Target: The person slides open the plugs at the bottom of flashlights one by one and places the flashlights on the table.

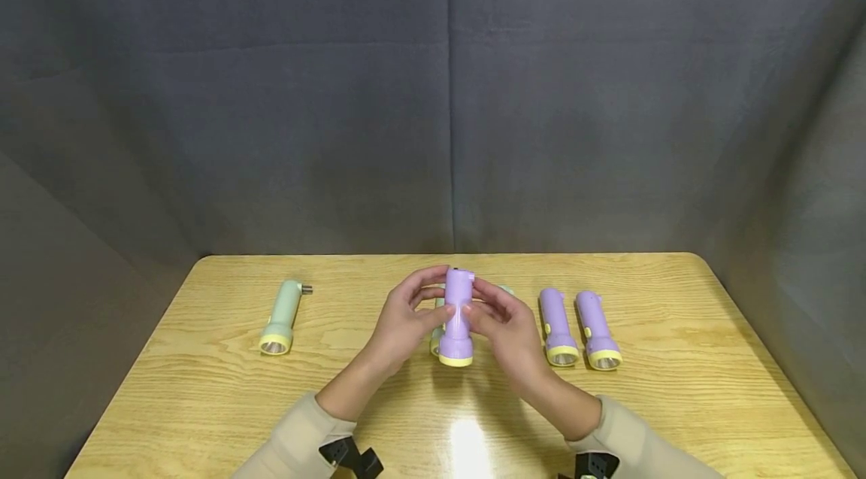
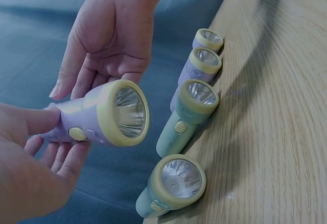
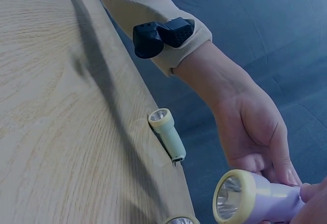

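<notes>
A purple flashlight (image 1: 458, 321) with a yellow rim is held above the table between both hands, its lens end toward the person. My left hand (image 1: 401, 317) grips its left side, the thumb on the barrel. On the other side my right hand (image 1: 504, 325) pinches it, thumb on the barrel and fingers partly behind. A yellow switch shows on the barrel (image 2: 94, 114) in the left wrist view. Just behind it stands a green flashlight (image 1: 436, 344), mostly hidden in the head view. The right wrist view shows the yellow-rimmed head (image 3: 240, 198) and the left hand's fingers around the barrel.
On the wooden table (image 1: 203, 404) at left lies a green flashlight (image 1: 284, 317) with metal prongs sticking out near its tail. Two purple flashlights, a nearer-to-centre one (image 1: 557, 325) and an outer one (image 1: 597, 328), lie at right. A grey curtain (image 1: 325, 125) stands behind the table.
</notes>
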A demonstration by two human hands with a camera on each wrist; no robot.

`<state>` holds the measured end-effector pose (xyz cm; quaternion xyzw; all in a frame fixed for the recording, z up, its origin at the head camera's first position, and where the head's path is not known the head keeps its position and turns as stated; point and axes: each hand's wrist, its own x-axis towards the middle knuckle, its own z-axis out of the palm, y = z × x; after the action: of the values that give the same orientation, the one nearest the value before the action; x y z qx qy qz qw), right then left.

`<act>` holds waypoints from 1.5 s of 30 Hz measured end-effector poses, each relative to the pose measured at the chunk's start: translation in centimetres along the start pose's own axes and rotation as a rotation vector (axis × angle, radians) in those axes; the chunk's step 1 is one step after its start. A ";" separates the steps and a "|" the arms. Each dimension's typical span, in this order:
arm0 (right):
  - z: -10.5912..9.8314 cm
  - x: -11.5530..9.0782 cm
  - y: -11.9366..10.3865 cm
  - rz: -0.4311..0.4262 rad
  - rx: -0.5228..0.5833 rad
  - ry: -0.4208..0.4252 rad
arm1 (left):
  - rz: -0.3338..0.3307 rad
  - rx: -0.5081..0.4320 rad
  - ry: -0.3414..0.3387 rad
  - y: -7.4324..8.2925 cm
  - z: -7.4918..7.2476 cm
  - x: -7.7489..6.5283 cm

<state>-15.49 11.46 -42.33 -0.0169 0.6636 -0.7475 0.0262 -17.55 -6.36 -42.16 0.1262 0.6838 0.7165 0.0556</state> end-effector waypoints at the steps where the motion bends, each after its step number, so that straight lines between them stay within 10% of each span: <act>1: 0.0 0.0 0.0 -0.001 0.002 0.005 | 0.007 0.006 -0.001 0.0 0.0 0.0; 19: -0.5 0.4 -0.1 -0.153 -0.220 0.016 | 0.215 0.122 -0.046 -0.5 0.0 -0.1; 45: -1.3 0.0 0.1 -0.241 -0.210 -0.045 | 0.125 0.095 -0.031 0.9 0.3 -0.1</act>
<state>-15.55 12.76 -42.55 -0.1159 0.7303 -0.6713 -0.0510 -17.25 -6.11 -41.27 0.1821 0.7068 0.6835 0.0154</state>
